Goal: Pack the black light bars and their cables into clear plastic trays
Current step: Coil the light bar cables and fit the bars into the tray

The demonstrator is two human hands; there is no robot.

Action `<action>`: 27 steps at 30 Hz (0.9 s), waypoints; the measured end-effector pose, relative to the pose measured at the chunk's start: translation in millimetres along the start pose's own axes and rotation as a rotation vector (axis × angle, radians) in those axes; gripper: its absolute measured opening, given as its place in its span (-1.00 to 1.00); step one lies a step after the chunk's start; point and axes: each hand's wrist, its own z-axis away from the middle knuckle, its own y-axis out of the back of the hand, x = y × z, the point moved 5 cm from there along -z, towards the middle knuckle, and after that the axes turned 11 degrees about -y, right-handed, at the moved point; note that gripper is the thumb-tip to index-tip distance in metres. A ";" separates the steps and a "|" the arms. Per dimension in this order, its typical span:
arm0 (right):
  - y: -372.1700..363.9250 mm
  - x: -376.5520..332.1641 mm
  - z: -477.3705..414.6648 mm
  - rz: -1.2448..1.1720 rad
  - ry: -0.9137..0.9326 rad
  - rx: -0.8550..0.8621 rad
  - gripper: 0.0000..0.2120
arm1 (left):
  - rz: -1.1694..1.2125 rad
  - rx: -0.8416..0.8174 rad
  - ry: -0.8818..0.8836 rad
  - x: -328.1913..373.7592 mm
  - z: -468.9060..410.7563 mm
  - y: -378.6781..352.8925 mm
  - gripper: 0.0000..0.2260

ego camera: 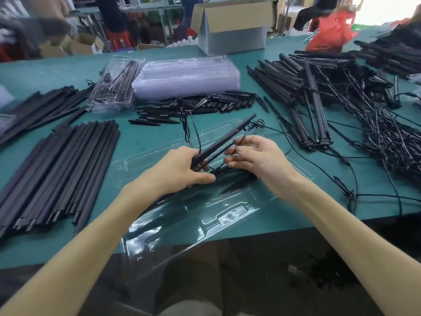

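My left hand (180, 169) grips the near end of a black light bar (224, 141) that slants up and to the right above the table. My right hand (257, 157) pinches the thin black cable (245, 136) beside the bar, fingers curled. Under both hands lies an open clear plastic tray (227, 213) on the green table, its near end overhanging the front edge. Black parts lie in the tray beneath my hands, partly hidden.
A stack of empty clear trays (186, 76) sits behind, with a packed tray (116, 87) to its left. Long black bars (57, 179) lie at left, short black pieces (196, 104) in the middle, tangled bars and cables (341, 106) at right. A cardboard box (232, 26) stands at the back.
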 end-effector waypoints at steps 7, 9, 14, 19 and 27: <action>-7.7 -1.9 -2.4 0.343 0.054 -0.013 -0.74 | -0.175 0.025 -0.025 -1.4 -9.9 -16.7 -0.63; 1.8 -0.1 -2.1 0.417 0.029 0.062 -0.67 | -0.238 0.046 -0.047 -6.7 -12.3 -12.7 -0.67; 20.1 1.5 7.4 0.469 0.053 0.152 -0.70 | -0.328 0.045 -0.118 -18.8 -23.6 2.2 -0.74; 20.4 8.4 13.6 0.471 0.084 0.149 -0.76 | -0.334 0.079 -0.117 -28.5 -35.8 13.6 -0.75; 7.4 -8.8 -2.3 0.377 0.072 0.069 -0.83 | -0.254 0.255 -0.148 -30.6 -43.6 33.0 -0.80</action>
